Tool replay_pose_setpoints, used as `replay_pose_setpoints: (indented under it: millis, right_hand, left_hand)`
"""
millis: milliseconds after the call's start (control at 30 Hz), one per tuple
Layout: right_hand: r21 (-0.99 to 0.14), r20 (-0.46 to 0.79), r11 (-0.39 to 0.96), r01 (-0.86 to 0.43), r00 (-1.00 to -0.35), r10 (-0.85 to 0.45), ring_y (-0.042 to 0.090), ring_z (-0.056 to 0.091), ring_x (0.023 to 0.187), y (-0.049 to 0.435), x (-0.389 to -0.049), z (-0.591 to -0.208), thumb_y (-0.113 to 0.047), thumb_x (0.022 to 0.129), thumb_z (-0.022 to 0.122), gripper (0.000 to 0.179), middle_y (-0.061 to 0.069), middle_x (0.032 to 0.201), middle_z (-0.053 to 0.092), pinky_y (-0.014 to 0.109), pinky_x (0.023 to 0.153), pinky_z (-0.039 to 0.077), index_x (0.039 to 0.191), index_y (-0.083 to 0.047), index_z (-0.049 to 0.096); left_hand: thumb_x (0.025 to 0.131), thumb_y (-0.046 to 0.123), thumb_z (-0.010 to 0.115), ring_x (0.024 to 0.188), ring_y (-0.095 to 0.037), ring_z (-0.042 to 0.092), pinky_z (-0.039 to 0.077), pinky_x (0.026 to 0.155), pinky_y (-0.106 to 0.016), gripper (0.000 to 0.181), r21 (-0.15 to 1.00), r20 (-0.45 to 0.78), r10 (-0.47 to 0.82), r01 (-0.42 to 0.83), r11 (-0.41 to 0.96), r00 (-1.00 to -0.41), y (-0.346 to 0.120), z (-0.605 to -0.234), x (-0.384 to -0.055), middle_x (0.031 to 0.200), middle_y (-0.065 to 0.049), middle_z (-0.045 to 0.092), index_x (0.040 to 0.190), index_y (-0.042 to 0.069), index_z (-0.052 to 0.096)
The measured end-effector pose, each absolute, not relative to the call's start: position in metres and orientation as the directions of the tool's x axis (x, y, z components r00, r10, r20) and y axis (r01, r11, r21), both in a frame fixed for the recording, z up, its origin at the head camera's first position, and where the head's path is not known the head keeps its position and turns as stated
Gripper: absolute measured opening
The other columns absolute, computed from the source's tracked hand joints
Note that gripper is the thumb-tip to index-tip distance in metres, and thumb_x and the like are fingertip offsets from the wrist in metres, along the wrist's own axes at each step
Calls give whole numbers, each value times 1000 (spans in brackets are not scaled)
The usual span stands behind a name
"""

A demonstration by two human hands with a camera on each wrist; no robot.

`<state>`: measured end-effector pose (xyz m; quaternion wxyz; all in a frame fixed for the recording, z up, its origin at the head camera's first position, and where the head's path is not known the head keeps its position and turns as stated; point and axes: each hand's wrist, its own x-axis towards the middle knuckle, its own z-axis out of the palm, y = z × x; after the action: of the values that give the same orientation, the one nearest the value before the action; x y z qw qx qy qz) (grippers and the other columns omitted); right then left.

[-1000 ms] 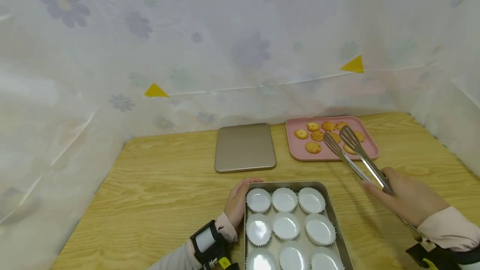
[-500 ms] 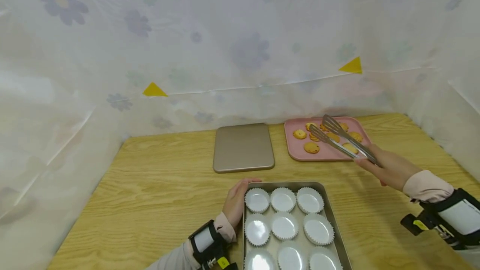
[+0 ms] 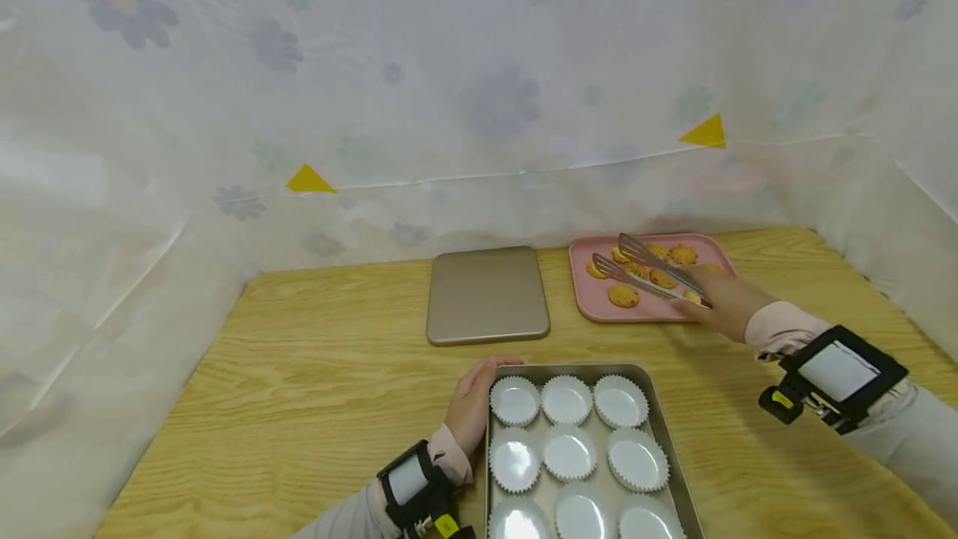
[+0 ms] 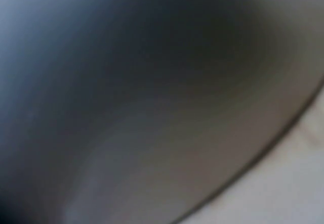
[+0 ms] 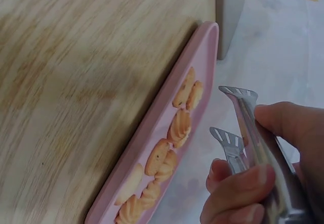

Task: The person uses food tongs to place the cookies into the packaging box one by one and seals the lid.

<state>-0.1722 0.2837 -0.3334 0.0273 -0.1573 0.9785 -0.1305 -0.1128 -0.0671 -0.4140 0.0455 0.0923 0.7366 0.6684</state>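
My right hand (image 3: 722,298) grips metal tongs (image 5: 250,128), thumb on one arm and fingers curled round the other. The slotted tips stand apart over the pink tray (image 3: 591,306), with nothing between them. Several cookies (image 3: 623,296) lie on that tray, some ribbed, some oval; the tongs and hand hide part of them. My left hand (image 3: 470,406) rests at the left rim of a baking pan (image 3: 677,472) near me. White fluted cups (image 3: 570,452) stand in rows in the pan. The left wrist view is a dark blur.
A flat grey-brown metal lid or upturned pan (image 3: 488,296) lies on the wooden table (image 3: 322,373), left of the pink tray. A pale flowered curtain (image 3: 449,81) with yellow tape triangles (image 3: 310,179) borders the table at the back and sides.
My right hand has moved forward and left, carrying the tongs from the tray's right part towards its left cookies. The left hand and the baking pan have stayed in place.
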Motion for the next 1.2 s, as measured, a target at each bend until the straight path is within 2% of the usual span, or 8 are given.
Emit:
replay_pose_setpoints:
  millis: [67, 333, 567, 900, 1200]
  right_hand:
    - [-257, -13, 916, -307, -947, -320, 23, 56, 70, 281, -177, -336, -26, 96, 61, 61, 22, 95, 63, 45, 64, 48, 136, 14, 38]
    - [-253, -20, 919, -301, -949, -316, 35, 65, 74, 276, -187, -343, -25, 93, 64, 62, 28, 92, 67, 54, 69, 51, 135, 13, 40]
    - [-212, -18, 922, -324, -942, -335, 45, 66, 82, 273, -187, -343, -24, 94, 62, 59, 35, 101, 65, 57, 74, 52, 134, 15, 43]
    - [-180, -61, 937, -300, -947, -315, 41, 66, 76, 271, -188, -340, -24, 95, 61, 60, 34, 98, 65, 52, 66, 52, 135, 16, 41]
    - [-207, -42, 922, -328, -938, -343, 35, 65, 69, 271, -188, -341, -20, 94, 62, 57, 31, 92, 66, 48, 60, 51, 133, 16, 42]
  left_hand:
    - [106, 19, 34, 125, -29, 51, 34, 108, -35, 40, 994, 54, 197, 72, 86, -979, -67, -414, -113, 123, -14, 65, 116, -2, 67]
    - [106, 20, 35, 125, -27, 51, 34, 108, -37, 39, 996, 33, 190, 49, 81, -981, -64, -413, -112, 123, -13, 65, 116, 0, 67]
    - [106, 22, 35, 125, -27, 51, 34, 108, -38, 40, 996, 14, 187, 31, 86, -982, -64, -413, -111, 123, -12, 65, 116, 0, 67]
    - [106, 21, 35, 126, -28, 51, 33, 108, -36, 40, 995, 31, 183, 48, 89, -983, -64, -413, -111, 123, -13, 65, 116, 0, 67]
    - [106, 22, 34, 126, -27, 51, 33, 109, -38, 40, 996, 25, 190, 41, 83, -981, -64, -413, -111, 124, -12, 64, 117, 1, 67]
